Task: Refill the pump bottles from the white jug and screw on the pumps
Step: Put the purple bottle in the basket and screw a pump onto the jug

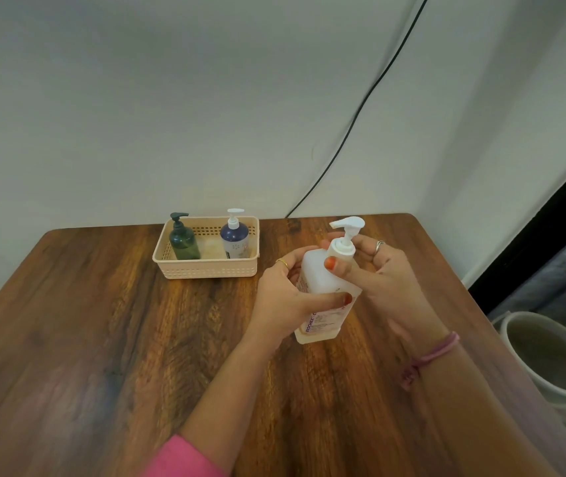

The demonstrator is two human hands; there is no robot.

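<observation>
The left hand [283, 297] wraps the body of a translucent white pump bottle [322, 290] standing on the tabletop [102, 339], thumb across its label. The right hand [383, 270] pinches the collar of the white pump [345, 235] between thumb and fingers. The step looks like screwing the pump on. Keep the bottle upright and pressed down, turn only the collar, and regrip rather than twist the wrist far. Whether the threads are fully seated cannot be told from here. Two capped bottles stand in the beige basket [205, 270] behind.
</observation>
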